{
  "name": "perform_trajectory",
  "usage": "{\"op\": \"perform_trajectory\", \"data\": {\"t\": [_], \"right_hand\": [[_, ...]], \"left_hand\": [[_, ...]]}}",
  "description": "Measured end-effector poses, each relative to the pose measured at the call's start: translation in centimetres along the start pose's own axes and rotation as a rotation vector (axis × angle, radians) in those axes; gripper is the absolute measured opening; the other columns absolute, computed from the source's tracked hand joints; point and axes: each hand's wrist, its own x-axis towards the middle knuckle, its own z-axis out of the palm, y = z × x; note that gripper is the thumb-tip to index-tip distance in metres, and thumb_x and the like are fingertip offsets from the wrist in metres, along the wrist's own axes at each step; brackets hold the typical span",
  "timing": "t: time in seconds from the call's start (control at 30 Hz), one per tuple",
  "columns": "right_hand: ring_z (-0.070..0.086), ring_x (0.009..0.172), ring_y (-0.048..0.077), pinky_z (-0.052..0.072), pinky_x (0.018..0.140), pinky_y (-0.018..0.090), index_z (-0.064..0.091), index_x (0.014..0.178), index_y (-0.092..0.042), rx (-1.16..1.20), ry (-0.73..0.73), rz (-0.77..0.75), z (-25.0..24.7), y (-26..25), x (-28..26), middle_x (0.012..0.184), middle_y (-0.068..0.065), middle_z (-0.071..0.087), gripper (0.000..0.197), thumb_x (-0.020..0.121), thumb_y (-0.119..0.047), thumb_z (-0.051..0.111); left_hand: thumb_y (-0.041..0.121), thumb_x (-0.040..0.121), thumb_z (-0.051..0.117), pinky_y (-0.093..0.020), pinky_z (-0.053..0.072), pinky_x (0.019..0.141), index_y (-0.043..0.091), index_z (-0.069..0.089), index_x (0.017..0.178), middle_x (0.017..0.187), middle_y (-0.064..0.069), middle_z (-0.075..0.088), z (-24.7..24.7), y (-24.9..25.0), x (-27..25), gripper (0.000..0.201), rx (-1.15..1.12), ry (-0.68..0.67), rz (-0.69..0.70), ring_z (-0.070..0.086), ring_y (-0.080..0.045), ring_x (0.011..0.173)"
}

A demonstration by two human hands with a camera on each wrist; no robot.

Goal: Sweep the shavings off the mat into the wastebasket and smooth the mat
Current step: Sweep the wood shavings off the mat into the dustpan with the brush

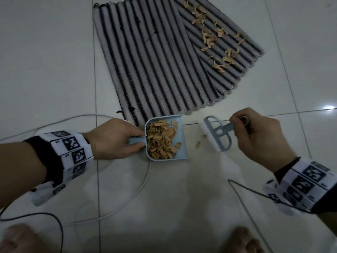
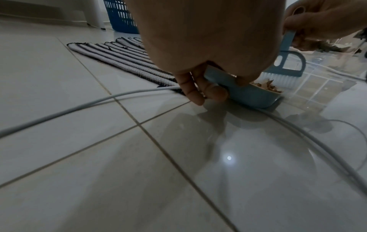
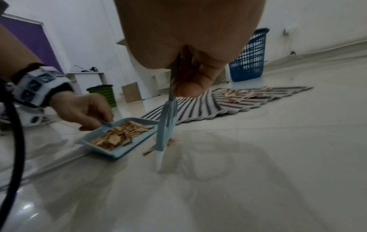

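From the head view, the left hand (image 1: 113,139) grips the dustpan (image 1: 179,152) of shavings (image 1: 160,143) beside the folded mat (image 1: 156,61); the right hand (image 1: 260,137) pinches the brush (image 1: 217,136). Only the wrist views show the blue wastebasket (image 3: 248,62) beyond the mat.

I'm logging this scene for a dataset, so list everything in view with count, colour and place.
mat: one, grey with dark stripes, on the floor, one corner folded over
shavings on mat: many, tan, on the right part
dustpan: one, light blue, on the tiles, holding shavings
loose shavings: a few, tan, between dustpan and brush
brush: one, light blue, white bristles
blue basket: one, beyond the mat
green basket: one, by the wall
cables: white and black, on the floor
left hand: holds the dustpan handle
right hand: holds the brush handle
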Motion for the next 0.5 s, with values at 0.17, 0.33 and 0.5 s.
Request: {"op": "perform_trajectory", "data": {"t": [0.17, 0.33, 0.5], "right_hand": [[0.060, 0.053, 0.030, 0.043, 0.058, 0.036, 0.063, 0.093, -0.007, -0.067, 0.054, 0.099, -2.7, 1.7, 0.3, 0.062, 0.009, 0.064, 0.027, 0.099, -0.029, 0.048], [0.059, 0.052, 0.027, 0.044, 0.056, 0.038, 0.064, 0.091, -0.007, -0.005, 0.128, 0.138, -4.3, 0.9, -0.2, 0.061, 0.008, 0.063, 0.022, 0.100, -0.023, 0.052], [0.058, 0.050, 0.025, 0.042, 0.052, 0.030, 0.063, 0.090, -0.009, 0.051, 0.070, 0.166, -2.4, 0.2, -1.6, 0.060, 0.007, 0.062, 0.020, 0.102, -0.023, 0.053]], "left_hand": [[0.059, 0.084, 0.041, -0.032, 0.053, 0.060, 0.033, 0.070, 0.104, 0.084, 0.008, 0.073, 1.4, 2.2, 2.5, 0.044, 0.011, -0.045, -0.014, 0.065, -0.011, 0.069], [0.061, 0.081, 0.039, -0.034, 0.054, 0.062, 0.034, 0.070, 0.103, 0.087, 0.008, 0.073, 2.1, 3.4, 4.3, 0.047, -0.008, -0.051, -0.014, 0.066, -0.013, 0.073], [0.074, 0.081, 0.035, -0.034, 0.056, 0.062, 0.037, 0.069, 0.106, 0.087, 0.012, 0.074, 1.5, 2.7, 3.9, 0.057, -0.046, -0.031, -0.021, 0.066, -0.009, 0.073]]}}
